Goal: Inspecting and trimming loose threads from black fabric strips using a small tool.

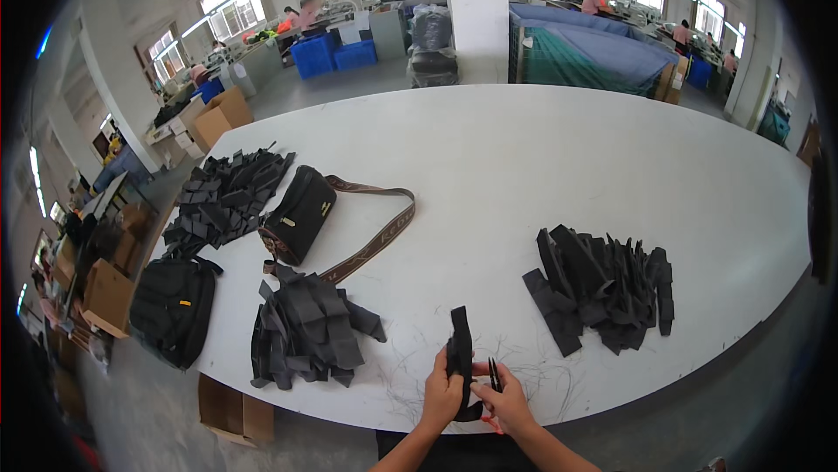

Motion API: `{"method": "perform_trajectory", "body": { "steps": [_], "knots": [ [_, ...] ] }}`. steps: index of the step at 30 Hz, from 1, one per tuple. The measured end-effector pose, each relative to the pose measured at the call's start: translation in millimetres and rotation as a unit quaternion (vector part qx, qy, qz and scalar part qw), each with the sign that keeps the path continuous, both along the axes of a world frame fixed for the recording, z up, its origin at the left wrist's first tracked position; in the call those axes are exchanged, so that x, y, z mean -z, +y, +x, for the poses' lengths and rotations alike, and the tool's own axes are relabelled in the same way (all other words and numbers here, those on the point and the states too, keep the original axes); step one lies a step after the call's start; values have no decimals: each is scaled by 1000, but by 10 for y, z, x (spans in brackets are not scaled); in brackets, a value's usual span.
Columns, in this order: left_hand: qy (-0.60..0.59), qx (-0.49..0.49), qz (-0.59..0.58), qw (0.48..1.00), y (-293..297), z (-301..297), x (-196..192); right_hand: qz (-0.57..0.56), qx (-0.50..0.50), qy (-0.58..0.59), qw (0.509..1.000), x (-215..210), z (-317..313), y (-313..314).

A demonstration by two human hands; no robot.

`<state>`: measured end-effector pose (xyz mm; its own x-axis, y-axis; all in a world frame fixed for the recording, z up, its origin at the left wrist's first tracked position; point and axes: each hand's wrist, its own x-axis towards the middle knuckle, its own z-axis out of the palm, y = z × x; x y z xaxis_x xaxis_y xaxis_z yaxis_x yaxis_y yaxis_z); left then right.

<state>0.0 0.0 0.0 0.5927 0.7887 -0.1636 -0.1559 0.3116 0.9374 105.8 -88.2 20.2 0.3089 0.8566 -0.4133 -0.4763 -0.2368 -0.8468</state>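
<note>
At the table's near edge my left hand [442, 393] is closed round a black fabric strip [460, 328], which stands up above my fingers and hangs down below them. Black thread snips [495, 375] are in my right hand [509, 406], blades pointing away from me. That hand's fingertips meet the strip's right side, and a bit of orange-red [494, 425] shows under it. Loose thread ends [554, 376] litter the tabletop around both hands. A heap of dark fabric pieces [310, 328] lies to the left, and another heap [602, 289] to the right.
On the white table [489, 166], a third dark heap [227, 197] lies far left, beside a black bag [301, 214] with a brown patterned strap [384, 236]. A black backpack [175, 310] sits at the left edge. Below stands an open cardboard box [236, 415]. People work at benches beyond.
</note>
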Motion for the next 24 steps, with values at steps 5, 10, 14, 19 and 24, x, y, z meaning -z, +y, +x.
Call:
{"method": "perform_trajectory", "body": {
  "steps": [5, 10, 14, 19, 24],
  "knots": [
    [162, -41, 217, 962, -195, 160, -170, 91, 96, -196, 972, -42, 44, 150],
    [178, -63, 169, 967, -128, 92, -89, 91, 62, -175, 978, 165, 138, 222],
    [230, -41, 152, 960, -109, -8, 50, 133, 165, -429, 878, 270, 21, 243],
    [213, -12, 426, 879, -51, -100, -137, 144, 155, -450, 868, 300, 229, 142],
    [146, 95, -16, 985, -45, -250, -212, 11, -146, -10, 989, 79, 542, 114]
  ]
}}
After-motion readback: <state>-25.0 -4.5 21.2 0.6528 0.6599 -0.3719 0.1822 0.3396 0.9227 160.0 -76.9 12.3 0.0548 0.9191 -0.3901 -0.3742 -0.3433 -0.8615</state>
